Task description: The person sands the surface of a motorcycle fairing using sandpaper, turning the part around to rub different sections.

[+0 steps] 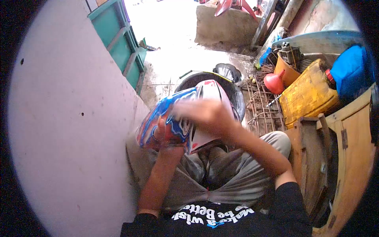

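Across my lap, over a dark tub [239,98], is a glossy painted shell [156,112] in blue, red and white with swirling lines and lettering. The frame does not show whether it is a helmet or a body panel. My left hand [162,136] grips its lower left side from below, thumb on the painted face and the other fingers mostly hidden. Over the middle of the shell, my right hand [199,112] reaches in from the right. Motion smears its fingers, so I cannot make out whether anything is in them.
A pale wall [75,118] stands close on my left, with a green panelled door [118,45] beyond. To the right are a metal rod frame [262,104], a red funnel [274,82], a yellow jerrycan [310,96], a blue container [349,67] and wooden furniture [353,146].
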`<state>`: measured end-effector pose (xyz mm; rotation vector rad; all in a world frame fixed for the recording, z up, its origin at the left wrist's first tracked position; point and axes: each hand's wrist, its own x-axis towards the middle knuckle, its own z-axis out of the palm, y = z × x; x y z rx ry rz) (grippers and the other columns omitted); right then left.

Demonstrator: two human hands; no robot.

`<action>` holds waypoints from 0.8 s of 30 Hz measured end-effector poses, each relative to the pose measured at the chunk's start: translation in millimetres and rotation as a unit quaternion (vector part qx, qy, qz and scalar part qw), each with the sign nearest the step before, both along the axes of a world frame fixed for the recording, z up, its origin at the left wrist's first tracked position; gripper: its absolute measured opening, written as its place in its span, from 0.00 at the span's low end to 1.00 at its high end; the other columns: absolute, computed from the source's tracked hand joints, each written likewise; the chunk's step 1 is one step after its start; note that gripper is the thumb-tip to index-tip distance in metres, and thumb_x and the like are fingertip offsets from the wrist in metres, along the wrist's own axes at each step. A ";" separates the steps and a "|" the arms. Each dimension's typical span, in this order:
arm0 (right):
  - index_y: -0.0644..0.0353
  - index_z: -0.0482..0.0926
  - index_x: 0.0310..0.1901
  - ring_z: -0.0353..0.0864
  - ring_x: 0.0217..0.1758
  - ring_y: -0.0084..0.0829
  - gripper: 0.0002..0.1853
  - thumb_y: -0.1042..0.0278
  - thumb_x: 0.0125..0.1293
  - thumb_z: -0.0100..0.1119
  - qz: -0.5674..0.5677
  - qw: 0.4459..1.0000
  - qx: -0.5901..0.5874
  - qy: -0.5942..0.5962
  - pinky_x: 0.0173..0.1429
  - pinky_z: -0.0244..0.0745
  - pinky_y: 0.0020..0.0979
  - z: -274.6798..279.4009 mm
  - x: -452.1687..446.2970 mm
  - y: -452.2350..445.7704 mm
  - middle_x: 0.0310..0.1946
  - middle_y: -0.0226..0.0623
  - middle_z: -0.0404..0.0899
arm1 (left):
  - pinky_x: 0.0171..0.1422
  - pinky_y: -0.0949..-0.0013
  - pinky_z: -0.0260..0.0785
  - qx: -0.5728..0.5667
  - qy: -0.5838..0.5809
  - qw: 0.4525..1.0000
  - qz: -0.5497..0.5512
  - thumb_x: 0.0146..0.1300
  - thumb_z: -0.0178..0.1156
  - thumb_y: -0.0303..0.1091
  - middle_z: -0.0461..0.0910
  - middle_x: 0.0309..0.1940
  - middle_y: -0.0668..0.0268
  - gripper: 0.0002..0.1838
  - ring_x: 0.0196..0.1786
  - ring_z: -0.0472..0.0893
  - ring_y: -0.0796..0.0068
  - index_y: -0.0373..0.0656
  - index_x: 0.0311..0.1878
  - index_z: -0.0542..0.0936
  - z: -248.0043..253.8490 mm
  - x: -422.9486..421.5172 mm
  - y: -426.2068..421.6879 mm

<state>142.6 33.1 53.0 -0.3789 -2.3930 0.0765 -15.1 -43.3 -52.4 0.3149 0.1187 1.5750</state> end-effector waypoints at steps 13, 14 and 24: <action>0.55 0.86 0.50 0.91 0.51 0.39 0.12 0.66 0.68 0.60 0.030 0.999 -0.001 0.018 0.54 0.87 0.38 13.4 -21.6 -8.6 0.51 0.40 0.89 | 0.77 0.46 0.66 0.001 0.034 0.999 -0.042 0.63 0.67 0.64 0.76 0.69 0.56 0.43 0.70 0.76 0.55 0.44 0.72 0.72 34.1 1.8 -0.9; 0.55 0.86 0.50 0.91 0.50 0.39 0.12 0.67 0.67 0.61 0.080 0.996 0.024 0.036 0.53 0.87 0.37 12.5 -26.8 -16.5 0.50 0.41 0.89 | 0.77 0.46 0.66 0.008 0.020 0.999 -0.046 0.63 0.67 0.64 0.76 0.69 0.56 0.43 0.71 0.76 0.54 0.44 0.73 0.72 36.5 0.3 0.0; 0.55 0.86 0.52 0.91 0.51 0.38 0.13 0.69 0.67 0.61 0.076 0.995 0.068 0.008 0.55 0.87 0.38 8.8 -4.2 -20.3 0.50 0.37 0.90 | 0.77 0.47 0.68 0.066 -0.098 0.991 -0.069 0.64 0.64 0.68 0.77 0.68 0.53 0.48 0.70 0.77 0.53 0.40 0.75 0.68 0.7 -1.6 6.8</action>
